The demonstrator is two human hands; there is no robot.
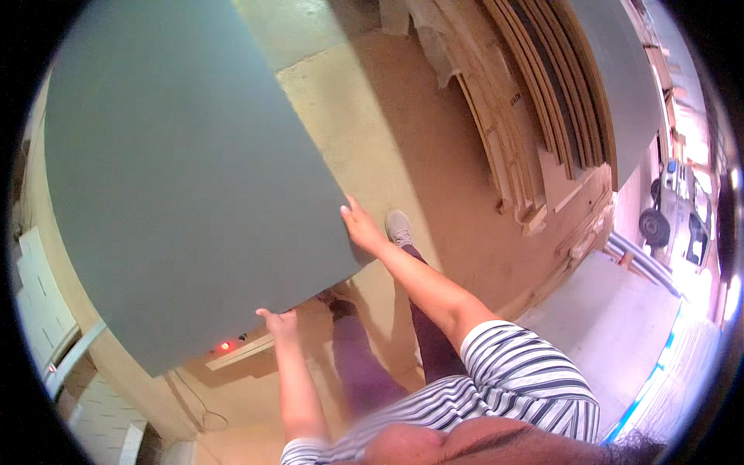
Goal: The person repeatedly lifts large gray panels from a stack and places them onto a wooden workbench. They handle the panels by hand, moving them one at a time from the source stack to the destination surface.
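Observation:
A large flat grey-green board [194, 178] spans the left half of the head view. My left hand [279, 322] grips its near edge, thumb on the top face and fingers hidden beneath. My right hand [360, 226] is closed over the right edge close to the near corner, with the thumb showing on top. Below the near edge, a small red light [225, 346] glows beside a pale wooden strip [242, 353]. What bears the board underneath is mostly hidden.
A stack of curved-looking boards [570, 93] stands at the right, with thick brown edges. A pale sheet [597, 318] lies lower right. My shoe [399, 228] rests on the concrete floor [349, 116]. A thin cable [203, 411] hangs lower left; a vehicle [678, 221] stands far right.

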